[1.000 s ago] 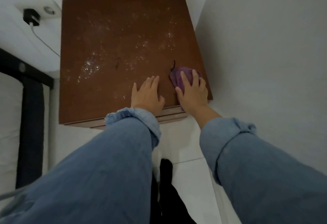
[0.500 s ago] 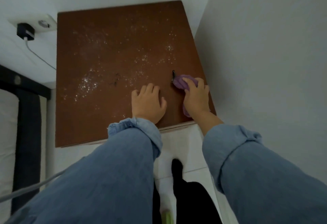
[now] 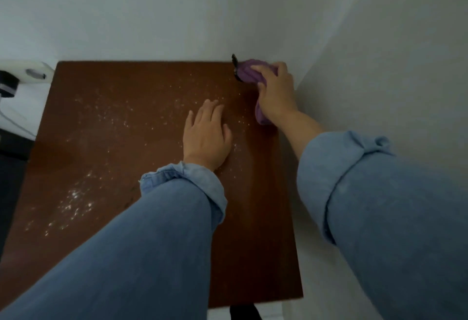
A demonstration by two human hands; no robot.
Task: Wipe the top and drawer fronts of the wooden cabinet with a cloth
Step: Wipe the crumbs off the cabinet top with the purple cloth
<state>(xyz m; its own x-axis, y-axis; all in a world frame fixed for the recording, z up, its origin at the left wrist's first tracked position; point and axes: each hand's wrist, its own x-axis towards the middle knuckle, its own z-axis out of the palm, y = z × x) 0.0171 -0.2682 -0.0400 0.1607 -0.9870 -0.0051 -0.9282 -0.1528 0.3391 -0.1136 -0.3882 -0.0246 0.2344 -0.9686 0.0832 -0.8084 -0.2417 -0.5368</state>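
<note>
Mid-wipe on cabinet top point(image 3: 106, 142): right grip point(image 3: 277, 92) clenched on purple cloth point(image 3: 247, 74), left grip point(image 3: 206, 132) flat, released. Next, probably leftward through white specks point(image 3: 76, 200).

Blue sleeves point(image 3: 162, 231), denim-like, cuffs point(image 3: 184, 180) rolled; bare forearms.

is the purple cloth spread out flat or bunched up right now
Bunched up. The purple cloth shows as a rounded, creased wad under the right hand at the cabinet top's far right corner.
</note>
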